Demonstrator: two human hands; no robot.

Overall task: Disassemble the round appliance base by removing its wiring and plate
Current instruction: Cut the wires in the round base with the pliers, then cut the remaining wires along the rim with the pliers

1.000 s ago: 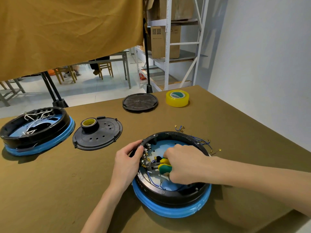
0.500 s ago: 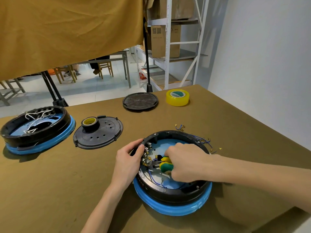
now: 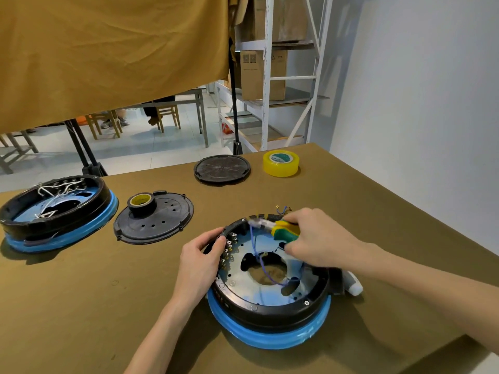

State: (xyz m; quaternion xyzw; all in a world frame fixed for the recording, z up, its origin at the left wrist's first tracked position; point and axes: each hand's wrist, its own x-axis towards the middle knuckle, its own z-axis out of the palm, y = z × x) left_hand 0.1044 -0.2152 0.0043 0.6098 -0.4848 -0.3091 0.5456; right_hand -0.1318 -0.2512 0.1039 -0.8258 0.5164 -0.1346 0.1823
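round appliance base (image 3: pixel 270 306) is sat near the table's (image 3: pixel 81 306) front edge | its left rim is gripped by left hand (image 3: pixel 198 261) | green-yellow pliers (image 3: pixel 280 230) are squeezed in right hand (image 3: pixel 318 238), blue wire (image 3: pixel 253 240) pinched at their tip

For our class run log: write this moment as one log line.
left hand: holds base rim | right hand: grips pliers | blue wire: pulled up | plate: still in base

Left hand (image 3: pixel 199 261): forearm enters from bottom edge, fingers curled, thumb up. Right hand (image 3: pixel 316 240): forearm enters from right edge, fingers curled in a grip, knuckles up.
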